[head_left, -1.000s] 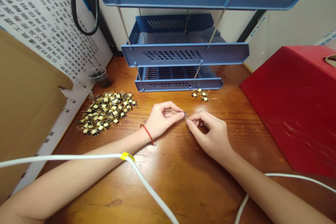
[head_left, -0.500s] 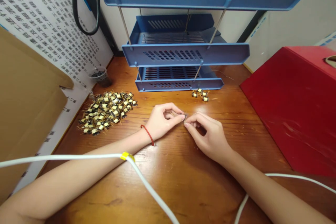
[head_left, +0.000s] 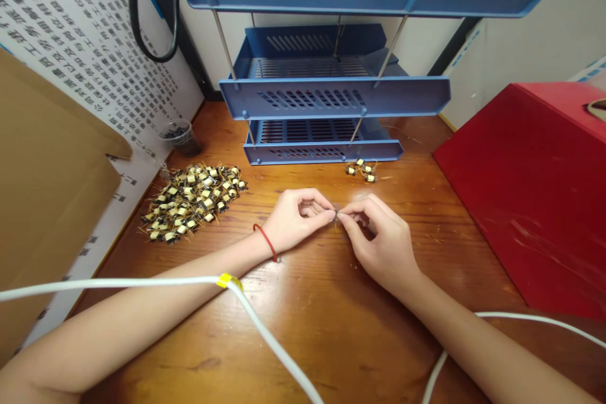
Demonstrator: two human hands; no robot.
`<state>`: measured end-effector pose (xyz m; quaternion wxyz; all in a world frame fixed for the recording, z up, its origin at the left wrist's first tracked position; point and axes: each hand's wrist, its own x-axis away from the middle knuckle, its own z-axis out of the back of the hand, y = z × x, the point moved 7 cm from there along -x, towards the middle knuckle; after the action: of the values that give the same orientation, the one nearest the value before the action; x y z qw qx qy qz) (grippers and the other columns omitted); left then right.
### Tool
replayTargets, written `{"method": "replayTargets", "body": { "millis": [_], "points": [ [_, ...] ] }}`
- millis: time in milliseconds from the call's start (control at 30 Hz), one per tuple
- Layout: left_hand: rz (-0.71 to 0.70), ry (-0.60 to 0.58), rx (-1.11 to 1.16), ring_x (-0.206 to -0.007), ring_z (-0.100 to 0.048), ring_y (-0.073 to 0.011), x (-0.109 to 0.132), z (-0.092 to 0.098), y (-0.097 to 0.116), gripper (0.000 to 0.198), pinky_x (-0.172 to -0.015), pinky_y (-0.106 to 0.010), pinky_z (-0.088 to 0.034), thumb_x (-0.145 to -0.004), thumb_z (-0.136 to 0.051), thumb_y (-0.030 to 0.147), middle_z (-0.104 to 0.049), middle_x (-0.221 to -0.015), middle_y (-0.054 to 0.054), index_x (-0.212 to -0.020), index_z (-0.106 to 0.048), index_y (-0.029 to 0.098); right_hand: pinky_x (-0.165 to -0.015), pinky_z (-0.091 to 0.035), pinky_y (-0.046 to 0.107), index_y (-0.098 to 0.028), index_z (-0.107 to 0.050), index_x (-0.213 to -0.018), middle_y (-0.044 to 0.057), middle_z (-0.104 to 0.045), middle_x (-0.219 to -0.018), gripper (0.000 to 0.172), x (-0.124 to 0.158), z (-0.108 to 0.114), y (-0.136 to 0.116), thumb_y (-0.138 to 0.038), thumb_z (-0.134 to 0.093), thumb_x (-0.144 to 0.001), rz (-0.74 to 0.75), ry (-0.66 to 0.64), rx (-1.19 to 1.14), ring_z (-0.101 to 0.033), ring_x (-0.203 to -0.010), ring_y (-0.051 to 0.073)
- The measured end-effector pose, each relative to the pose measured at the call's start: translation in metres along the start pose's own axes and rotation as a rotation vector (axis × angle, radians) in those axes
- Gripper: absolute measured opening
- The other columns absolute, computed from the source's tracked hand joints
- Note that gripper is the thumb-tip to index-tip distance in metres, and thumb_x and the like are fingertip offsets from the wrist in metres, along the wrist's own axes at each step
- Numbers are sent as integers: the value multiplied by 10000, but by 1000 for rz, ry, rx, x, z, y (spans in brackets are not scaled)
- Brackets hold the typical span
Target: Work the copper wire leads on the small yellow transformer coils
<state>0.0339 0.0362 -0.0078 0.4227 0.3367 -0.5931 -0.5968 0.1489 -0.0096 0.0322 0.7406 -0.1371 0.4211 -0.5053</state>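
Observation:
My left hand (head_left: 300, 218), with a red cord bracelet (head_left: 265, 241) at its wrist, pinches a small dark component with thin wires (head_left: 336, 217). From the other side, the thumb and forefinger of my right hand (head_left: 381, 233) are closed at the same component. Most of it is hidden by the fingertips. On the table to the left lies a pile of small wire-wound components (head_left: 192, 202), black with pale yellow tape and copper-coloured leads. Several similar components (head_left: 362, 169) form a little group beyond my right hand.
A blue tiered tray rack (head_left: 326, 153) stands at the back. Behind the pile is a clear cup (head_left: 180, 137) of dark bits. A red box (head_left: 516, 202) is at the right, cardboard (head_left: 52, 196) at the left. A white cable (head_left: 269, 334) hangs across the near side.
My right hand has shifted slightly up, its fingertips coming in against the component. Thin leads now show below the fingertips. My left hand has barely moved.

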Motion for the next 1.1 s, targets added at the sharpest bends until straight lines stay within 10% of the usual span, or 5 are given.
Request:
{"method": "replayTargets", "body": {
  "millis": [1100],
  "points": [
    [39,48,129,-525,-520,-75,-1,5,-1,197,-545,-202,-410,-612,-706,248,-596,-590,-1,-651,-573,109,-558,-390,254,-193,-547,-741,1,-551,-664,94,-1,0,3,-130,-534,-810,-50,-2,17,-497,-610,127]
  ]
}}
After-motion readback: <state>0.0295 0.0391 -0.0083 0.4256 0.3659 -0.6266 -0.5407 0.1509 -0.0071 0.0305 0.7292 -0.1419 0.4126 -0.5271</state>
